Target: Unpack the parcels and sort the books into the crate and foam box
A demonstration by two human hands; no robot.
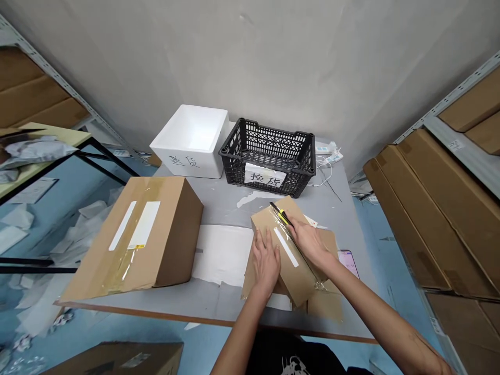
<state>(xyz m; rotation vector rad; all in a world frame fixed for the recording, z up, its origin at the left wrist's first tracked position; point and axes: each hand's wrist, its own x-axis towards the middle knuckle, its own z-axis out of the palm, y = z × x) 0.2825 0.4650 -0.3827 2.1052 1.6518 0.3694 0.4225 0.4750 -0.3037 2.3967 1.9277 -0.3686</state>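
While the left hand [266,263] lies palm down, fingers loosely spread and gripping nothing, on the taped cardboard carton [285,271], the right hand [308,239] has its fingers curled round a yellow-and-black utility knife [282,213] over the top. The carton sits near the front of the grey table [230,205], on other cardboard [249,284]. I'd guess it is light and fairly stiff, though apt to dent, with slick tape; two opposite side walls should give the best hold. The knife belongs by its handle, clear of the blade.

From here I can read 换货 on the black plastic crate's paper label [265,176] and, I think, 退货 on the white foam box [213,164]. The big carton's white label [144,224] is too small to read, and I see no brand.
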